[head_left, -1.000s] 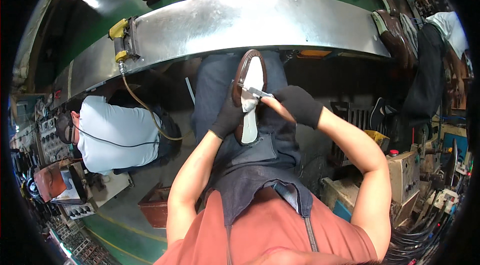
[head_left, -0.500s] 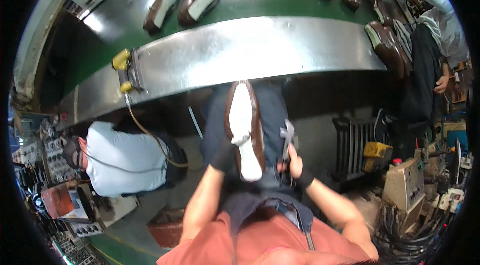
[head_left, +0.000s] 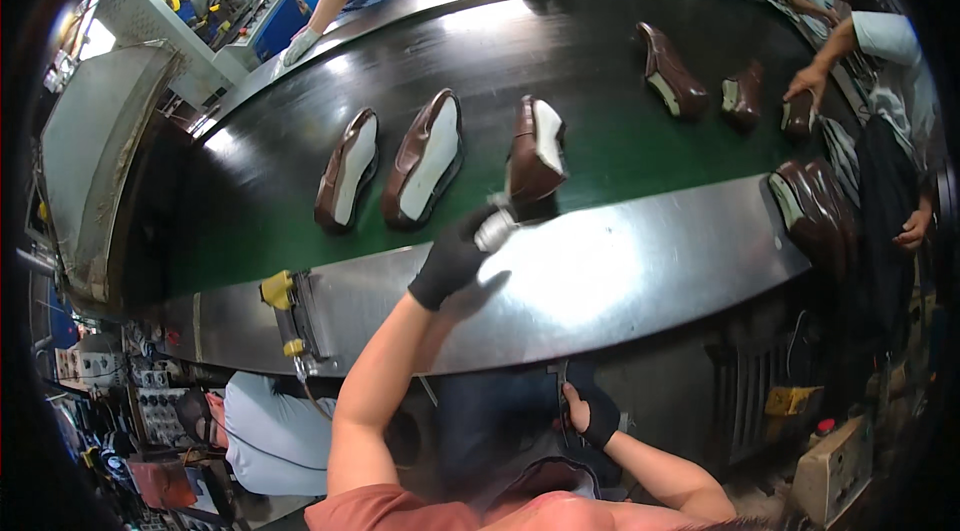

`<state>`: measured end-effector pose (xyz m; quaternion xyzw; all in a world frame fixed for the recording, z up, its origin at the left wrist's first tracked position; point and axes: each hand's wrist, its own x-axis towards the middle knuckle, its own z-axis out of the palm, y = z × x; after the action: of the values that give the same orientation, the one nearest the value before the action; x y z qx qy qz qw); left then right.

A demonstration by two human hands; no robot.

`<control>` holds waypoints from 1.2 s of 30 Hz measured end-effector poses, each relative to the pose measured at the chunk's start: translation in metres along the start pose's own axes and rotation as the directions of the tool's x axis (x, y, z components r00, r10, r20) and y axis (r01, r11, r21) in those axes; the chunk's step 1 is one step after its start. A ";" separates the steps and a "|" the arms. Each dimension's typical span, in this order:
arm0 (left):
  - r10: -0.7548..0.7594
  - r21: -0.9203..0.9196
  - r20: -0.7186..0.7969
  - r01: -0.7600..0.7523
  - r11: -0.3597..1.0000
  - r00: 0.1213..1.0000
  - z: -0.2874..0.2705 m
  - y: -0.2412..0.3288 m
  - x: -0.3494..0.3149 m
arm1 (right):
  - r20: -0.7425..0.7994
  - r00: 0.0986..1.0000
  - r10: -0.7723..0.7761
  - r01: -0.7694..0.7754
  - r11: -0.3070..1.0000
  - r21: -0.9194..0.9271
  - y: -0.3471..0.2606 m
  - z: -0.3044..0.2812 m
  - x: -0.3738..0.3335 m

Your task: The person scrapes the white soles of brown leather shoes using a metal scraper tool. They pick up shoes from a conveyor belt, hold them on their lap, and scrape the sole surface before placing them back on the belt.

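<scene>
My left hand point(head_left: 455, 256), in a black glove with white-covered fingertips, reaches over the metal ledge to the green belt. Its blurred fingertips are at the near end of a brown shoe point(head_left: 535, 151) with a pale sole; whether they still grip it I cannot tell. To its left, two more brown shoes point(head_left: 425, 161) lie on their sides, pale soles showing. Low over my lap, my right hand point(head_left: 590, 416), in a black fingerless glove, is closed on a slim hand tool point(head_left: 562, 386), mostly dark and partly hidden here.
A yellow-and-black air tool point(head_left: 288, 313) with a hose lies on the metal ledge point(head_left: 600, 271). At right, a co-worker's hand point(head_left: 808, 86) touches a brown shoe among several others. Another person point(head_left: 275, 431) bends low at left. Across the belt, a gloved hand point(head_left: 298, 48) rests on the far edge.
My left hand has carried the brown shoe from over my lap forward onto the belt. The view has tipped up. My right hand stays near my lap with the tool.
</scene>
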<state>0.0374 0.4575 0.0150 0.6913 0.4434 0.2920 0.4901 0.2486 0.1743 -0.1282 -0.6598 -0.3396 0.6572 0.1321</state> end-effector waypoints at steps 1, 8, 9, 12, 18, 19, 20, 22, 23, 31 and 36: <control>0.340 0.521 0.041 -0.310 0.795 0.940 -0.011 -0.012 0.002 | -0.027 0.997 -0.076 0.071 0.987 -0.147 -0.010 -0.002 0.006; 0.281 0.558 -0.618 0.158 0.815 0.734 -0.087 -0.111 0.026 | -0.070 0.960 -0.271 0.269 0.962 -0.036 -0.046 -0.004 0.002; 0.082 0.343 -0.622 0.177 0.922 0.779 -0.091 -0.117 0.029 | -0.082 0.950 -0.300 0.296 0.953 -0.062 -0.043 -0.001 0.004; 0.020 0.351 -0.498 0.181 0.919 0.867 -0.096 -0.107 0.028 | 0.245 0.961 0.126 -0.184 0.956 0.229 -0.021 0.007 0.007; -0.352 -0.859 -0.301 -0.092 0.504 0.886 -0.078 -0.056 -0.061 | 0.171 0.984 0.044 -0.067 0.989 0.129 0.032 0.015 0.005; -0.397 -0.795 -0.394 -0.090 0.600 0.829 -0.066 -0.059 -0.097 | 0.156 0.987 0.028 -0.056 0.982 0.180 0.040 0.016 0.002; -0.235 -0.756 -0.477 -0.260 0.601 0.847 -0.045 -0.064 -0.140 | 0.136 0.991 0.001 -0.034 0.969 0.243 0.048 0.018 -0.005; -0.077 -0.370 -0.558 -0.164 0.915 0.826 -0.029 -0.077 -0.225 | -0.014 1.000 -0.002 0.005 0.984 0.178 0.064 0.021 -0.021; -0.196 -0.575 -0.546 -0.194 0.795 0.815 -0.021 -0.080 -0.273 | -0.019 0.999 -0.036 0.040 0.961 0.273 0.071 0.023 -0.033; -0.075 -0.262 -0.182 0.026 0.965 0.980 0.006 0.009 -0.385 | -0.122 0.952 -0.281 0.306 0.872 0.383 0.050 0.024 -0.137; 0.247 -0.097 -0.095 -0.256 0.962 0.964 0.075 0.050 -0.351 | -0.048 0.816 -0.577 0.577 0.806 0.130 -0.012 0.026 -0.169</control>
<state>-0.0362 0.1040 0.0460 0.7017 0.3553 0.4037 0.4673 0.2360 0.0707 0.0078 -0.5168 -0.4771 0.6059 0.3719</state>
